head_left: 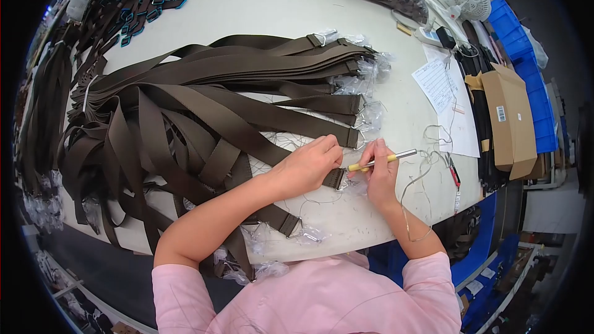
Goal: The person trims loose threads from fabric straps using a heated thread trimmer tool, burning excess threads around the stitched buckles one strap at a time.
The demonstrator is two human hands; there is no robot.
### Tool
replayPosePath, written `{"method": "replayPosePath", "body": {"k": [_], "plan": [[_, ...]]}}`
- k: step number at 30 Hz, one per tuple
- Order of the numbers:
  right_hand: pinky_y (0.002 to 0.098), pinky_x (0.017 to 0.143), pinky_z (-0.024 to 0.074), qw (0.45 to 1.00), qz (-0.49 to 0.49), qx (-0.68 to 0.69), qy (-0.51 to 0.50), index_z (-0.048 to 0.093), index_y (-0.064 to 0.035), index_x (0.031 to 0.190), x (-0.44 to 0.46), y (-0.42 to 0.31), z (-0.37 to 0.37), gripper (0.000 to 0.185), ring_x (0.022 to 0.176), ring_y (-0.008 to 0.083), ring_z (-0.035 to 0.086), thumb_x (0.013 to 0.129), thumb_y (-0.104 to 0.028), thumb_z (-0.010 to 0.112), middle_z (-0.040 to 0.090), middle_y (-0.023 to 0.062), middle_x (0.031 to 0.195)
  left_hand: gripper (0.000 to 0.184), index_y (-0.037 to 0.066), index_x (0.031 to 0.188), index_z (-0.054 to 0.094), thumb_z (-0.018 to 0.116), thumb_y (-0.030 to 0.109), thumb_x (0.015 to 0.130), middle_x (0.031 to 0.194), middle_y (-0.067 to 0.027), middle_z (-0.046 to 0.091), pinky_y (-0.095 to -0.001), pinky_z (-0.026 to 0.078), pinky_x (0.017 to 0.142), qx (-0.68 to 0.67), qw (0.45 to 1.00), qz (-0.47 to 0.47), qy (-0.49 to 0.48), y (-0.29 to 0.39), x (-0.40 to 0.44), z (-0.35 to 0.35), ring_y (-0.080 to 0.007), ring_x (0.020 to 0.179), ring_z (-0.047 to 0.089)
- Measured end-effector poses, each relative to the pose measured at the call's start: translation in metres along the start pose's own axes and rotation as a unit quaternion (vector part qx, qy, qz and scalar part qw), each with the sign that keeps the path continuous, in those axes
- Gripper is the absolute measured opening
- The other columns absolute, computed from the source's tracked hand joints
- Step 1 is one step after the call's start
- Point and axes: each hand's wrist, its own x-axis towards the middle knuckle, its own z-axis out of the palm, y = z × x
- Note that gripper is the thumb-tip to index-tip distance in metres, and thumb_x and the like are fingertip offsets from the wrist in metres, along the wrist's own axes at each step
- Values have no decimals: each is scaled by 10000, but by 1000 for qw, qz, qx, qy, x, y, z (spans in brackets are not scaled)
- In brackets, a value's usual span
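My left hand (311,162) is closed, its fingers pressed down at the end of a dark brown webbing strap (335,177). A dark buckle at that strap's end shows just beyond the fingers, partly hidden. Between the fingers of my right hand (379,176) is a pen-shaped tool (371,163) with a yellow barrel and a silvery end pointing right. The tool's yellow end lies close to the left fingertips and the strap end. Above the hands, another strap (315,127) ends in a buckle beside clear plastic wrapping (372,114).
Many more straps (210,65) lie bundled to the left. A pale cord (405,195) loops beside my right forearm. Farther right are a red-handled cutter (454,172), papers (436,85) and a cardboard box (506,120). A small fan (470,0) stands at the back right.
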Motion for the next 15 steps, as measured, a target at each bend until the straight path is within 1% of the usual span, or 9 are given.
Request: {"method": "replayPosePath", "body": {"k": [2, 8, 13, 14, 15], "plan": [[259, 538, 490, 1000, 16, -4, 7, 540, -30, 763, -1, 0, 3, 544, 555, 146, 613, 1145, -375, 363, 533, 32, 702, 119, 15, 991, 548, 645, 0, 923, 1007, -137, 528, -443, 494, 801, 19, 1000, 8, -2, 0, -1, 0, -349, 955, 591], [269, 552, 519, 1000, 23, 4, 17, 535, -29, 777, -1, -1, 6, 526, 578, 162, 643, 1144, -368, 371, 543, 43, 725, 128, 11, 988, 515, 617, -27, 921, 994, -146, 507, -449, 482, 784, 22, 1000, 17, 8, 1, -2, 3, -355, 919, 568], [270, 552, 524, 999, 23, 3, 22, 534, -29, 775, 0, 1, 4, 532, 573, 165, 646, 1144, -374, 369, 549, 46, 736, 146, 16, 994, 498, 609, -40, 917, 984, -144, 503, -440, 477, 770, 20, 1000, 10, 7, 2, -2, 1, -355, 904, 563], [270, 550, 522, 1000, 22, -3, 22, 535, -29, 776, 0, 1, 4, 532, 570, 165, 645, 1144, -376, 370, 548, 46, 735, 157, 17, 1001, 491, 605, -47, 913, 978, -143, 500, -442, 474, 768, 22, 1000, 8, 3, 3, -1, 0, -357, 897, 560], [269, 549, 522, 999, 23, -4, 23, 536, -29, 776, 0, 1, 4, 533, 570, 165, 646, 1144, -378, 371, 548, 46, 735, 173, 11, 991, 493, 608, -64, 886, 980, -144, 498, -442, 480, 781, 23, 1000, 7, 1, 4, -1, -1, -352, 908, 562]]}}
